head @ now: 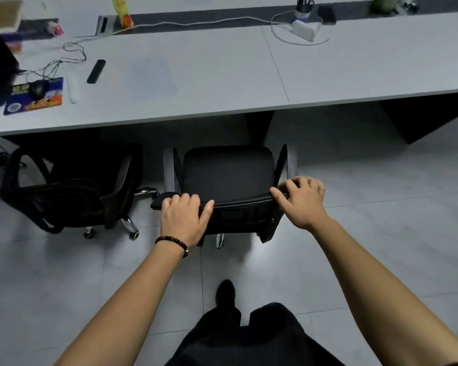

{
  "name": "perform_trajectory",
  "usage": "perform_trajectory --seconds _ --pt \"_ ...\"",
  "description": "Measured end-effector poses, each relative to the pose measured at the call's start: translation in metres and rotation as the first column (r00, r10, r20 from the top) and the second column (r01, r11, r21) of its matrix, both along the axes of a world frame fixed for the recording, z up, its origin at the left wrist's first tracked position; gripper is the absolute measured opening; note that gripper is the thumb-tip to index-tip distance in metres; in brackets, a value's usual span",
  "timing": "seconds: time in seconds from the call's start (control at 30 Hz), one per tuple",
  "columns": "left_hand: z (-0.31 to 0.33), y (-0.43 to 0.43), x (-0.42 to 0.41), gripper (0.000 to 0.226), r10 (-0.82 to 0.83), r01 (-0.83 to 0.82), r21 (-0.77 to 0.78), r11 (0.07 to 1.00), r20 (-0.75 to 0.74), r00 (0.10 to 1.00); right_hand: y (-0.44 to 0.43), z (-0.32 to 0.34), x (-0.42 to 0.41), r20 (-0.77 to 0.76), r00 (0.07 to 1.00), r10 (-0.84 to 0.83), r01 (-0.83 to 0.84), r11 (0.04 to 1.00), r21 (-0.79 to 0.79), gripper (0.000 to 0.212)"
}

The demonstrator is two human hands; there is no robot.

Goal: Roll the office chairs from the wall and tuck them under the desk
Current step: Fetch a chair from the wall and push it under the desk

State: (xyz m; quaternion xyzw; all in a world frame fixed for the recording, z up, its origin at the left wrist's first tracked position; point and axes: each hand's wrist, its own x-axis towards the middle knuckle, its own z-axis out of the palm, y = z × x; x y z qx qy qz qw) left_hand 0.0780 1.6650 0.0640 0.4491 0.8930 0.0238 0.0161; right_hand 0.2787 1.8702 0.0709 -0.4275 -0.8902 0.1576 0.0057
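Observation:
A black office chair [228,173] with grey armrests stands in front of me, its seat just short of the grey desk [222,75] edge. My left hand [183,220] grips the left end of its backrest top, fingers curled over the rim. At the right end of the same rim my right hand [300,202] holds on in the same way. A second black chair [69,196] sits to the left, its seat partly under the desk.
On the desk lie a mouse [39,87] on a blue pad, a black remote [96,71], cables and a white power strip [304,30]. A dark desk panel [259,125] stands behind the chair. Grey tiled floor [381,207] stretches to the right. My foot [225,291] is below the chair.

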Motion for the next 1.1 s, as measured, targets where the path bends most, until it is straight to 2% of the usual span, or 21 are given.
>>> perform_trajectory --seconds 0.17,0.37,0.63,0.87,1.1 --pt "0.0 0.035 -0.027 0.063 0.06 -0.06 -0.033 0.998 0.017 0.998 0.037 -0.006 -0.03 -0.03 0.999 0.022 -0.021 1.0 0.019 0.066" --pt "-0.004 0.048 -0.035 0.071 0.162 -0.157 -0.083 0.984 0.059 0.985 0.065 -0.006 -0.056 -0.019 0.991 0.133 -0.132 0.991 0.016 0.073" --pt "-0.001 0.067 -0.082 0.074 0.158 -0.157 -0.074 0.985 0.008 0.987 0.081 -0.008 -0.094 -0.024 0.986 0.165 -0.165 0.986 0.002 0.067" --pt "-0.01 0.077 -0.078 0.068 0.218 -0.218 -0.053 0.974 0.0 0.976 0.104 -0.011 -0.114 -0.019 0.977 0.211 -0.211 0.977 0.019 0.073" --pt "-0.015 0.076 -0.091 0.063 0.231 -0.231 -0.001 0.973 -0.021 0.973 0.101 -0.016 -0.125 -0.077 0.974 0.212 -0.208 0.976 0.067 0.067"
